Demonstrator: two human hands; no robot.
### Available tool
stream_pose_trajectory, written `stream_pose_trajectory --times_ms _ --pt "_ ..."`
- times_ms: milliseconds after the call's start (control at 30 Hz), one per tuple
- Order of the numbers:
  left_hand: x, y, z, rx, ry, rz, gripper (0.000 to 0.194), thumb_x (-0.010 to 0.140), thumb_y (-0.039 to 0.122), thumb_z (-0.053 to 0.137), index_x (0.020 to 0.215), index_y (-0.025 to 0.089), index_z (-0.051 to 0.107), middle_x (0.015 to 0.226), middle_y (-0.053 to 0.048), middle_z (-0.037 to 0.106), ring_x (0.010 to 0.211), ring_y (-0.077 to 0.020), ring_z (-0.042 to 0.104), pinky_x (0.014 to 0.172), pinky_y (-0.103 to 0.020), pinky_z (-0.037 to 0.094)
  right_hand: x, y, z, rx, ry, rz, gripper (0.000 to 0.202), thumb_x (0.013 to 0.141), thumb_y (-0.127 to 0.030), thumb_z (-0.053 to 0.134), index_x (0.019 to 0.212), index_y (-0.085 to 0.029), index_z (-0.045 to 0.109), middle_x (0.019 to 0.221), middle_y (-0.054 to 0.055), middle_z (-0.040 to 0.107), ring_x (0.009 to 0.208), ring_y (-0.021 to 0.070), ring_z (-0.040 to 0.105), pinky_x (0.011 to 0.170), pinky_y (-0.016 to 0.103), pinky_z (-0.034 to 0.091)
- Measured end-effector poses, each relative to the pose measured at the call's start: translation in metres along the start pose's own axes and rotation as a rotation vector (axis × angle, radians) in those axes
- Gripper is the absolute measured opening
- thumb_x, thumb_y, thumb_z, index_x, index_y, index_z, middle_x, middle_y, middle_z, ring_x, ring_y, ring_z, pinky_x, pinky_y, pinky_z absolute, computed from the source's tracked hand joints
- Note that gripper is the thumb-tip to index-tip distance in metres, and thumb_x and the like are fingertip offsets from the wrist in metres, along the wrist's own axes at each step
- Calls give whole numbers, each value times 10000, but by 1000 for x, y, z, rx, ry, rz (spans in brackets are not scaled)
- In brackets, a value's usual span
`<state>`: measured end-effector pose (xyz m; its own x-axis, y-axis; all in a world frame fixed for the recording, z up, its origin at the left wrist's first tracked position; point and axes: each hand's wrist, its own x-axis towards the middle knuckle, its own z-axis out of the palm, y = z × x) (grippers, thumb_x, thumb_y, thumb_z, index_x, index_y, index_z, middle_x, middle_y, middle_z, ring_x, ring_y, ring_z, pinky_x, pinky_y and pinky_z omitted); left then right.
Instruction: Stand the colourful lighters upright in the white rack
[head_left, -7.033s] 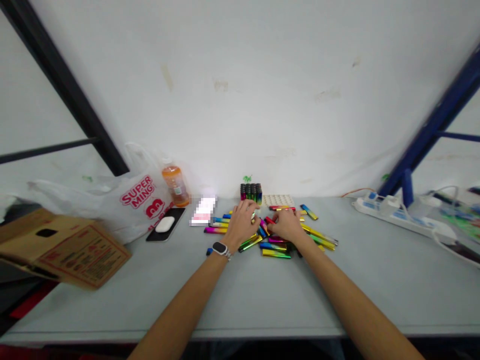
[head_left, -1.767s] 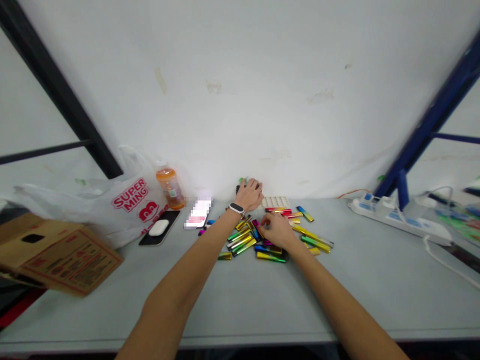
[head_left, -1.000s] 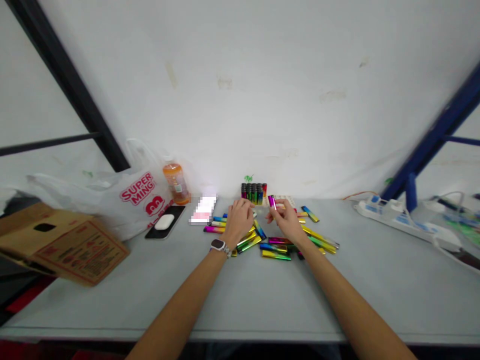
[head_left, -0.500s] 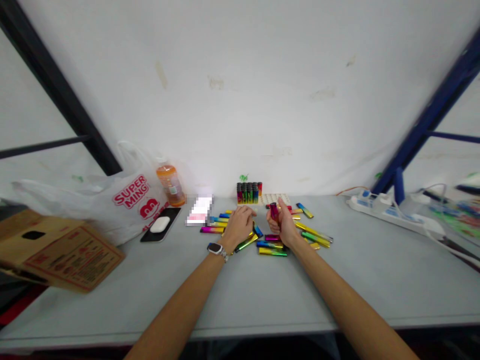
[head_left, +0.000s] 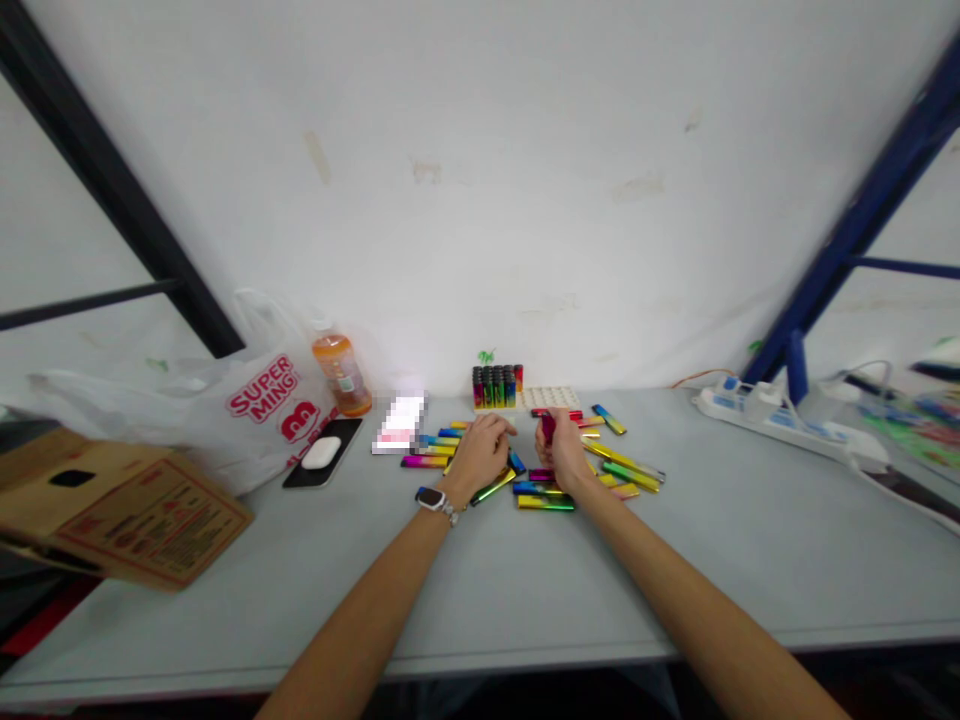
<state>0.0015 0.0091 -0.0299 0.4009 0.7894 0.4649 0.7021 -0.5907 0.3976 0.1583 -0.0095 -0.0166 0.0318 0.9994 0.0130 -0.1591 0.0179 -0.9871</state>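
My right hand (head_left: 561,455) is wrapped round a dark magenta lighter (head_left: 548,430), held upright above the scattered ones. My left hand (head_left: 481,452), with a watch at the wrist, rests palm down over other lighters, its fingers curved; what lies beneath it is hidden. Several multicoloured lighters lie flat around both hands, among them a yellow-green one (head_left: 546,503) and a magenta one (head_left: 425,461). Behind them several lighters (head_left: 495,387) stand upright in rows at the left part of a pale tray with holes (head_left: 551,398).
On the left are a cardboard box (head_left: 150,510), a white plastic bag (head_left: 217,400), an orange bottle (head_left: 343,375) and a black device (head_left: 343,462) with a white case on it. A blurred bright phone (head_left: 400,422) lies nearer. At right is a power strip (head_left: 787,425).
The thumb of my right hand has come down from its raised position onto the top of the magenta lighter. My left hand has hardly moved.
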Motion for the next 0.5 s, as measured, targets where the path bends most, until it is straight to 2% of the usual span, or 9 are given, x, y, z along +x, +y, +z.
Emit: stream_pose_trajectory --times_ms 100,233,500 --pt "0 1 0 -10 6 -2 256 870 89 453 938 191 678 1017 -61 675 1047 -214 589 958 -381 472 -1 0 2 52 77 35 538 886 -583 321 471 -243 369 383 -43 283 333 93 201 349 244 158" --pt "0 2 -2 -13 9 7 252 874 92 456 941 195 676 1020 -62 673 1065 -216 583 961 -379 470 -4 1 5 38 85 -20 521 896 -506 334 460 -232 405 380 -35 305 343 96 229 363 244 170" --pt "0 1 0 -14 23 41 241 866 79 466 934 182 672 998 -62 671 1032 -211 581 957 -371 466 -6 1 6 72 85 13 540 883 -551 378 458 -219 396 382 -48 278 345 83 218 369 239 144"
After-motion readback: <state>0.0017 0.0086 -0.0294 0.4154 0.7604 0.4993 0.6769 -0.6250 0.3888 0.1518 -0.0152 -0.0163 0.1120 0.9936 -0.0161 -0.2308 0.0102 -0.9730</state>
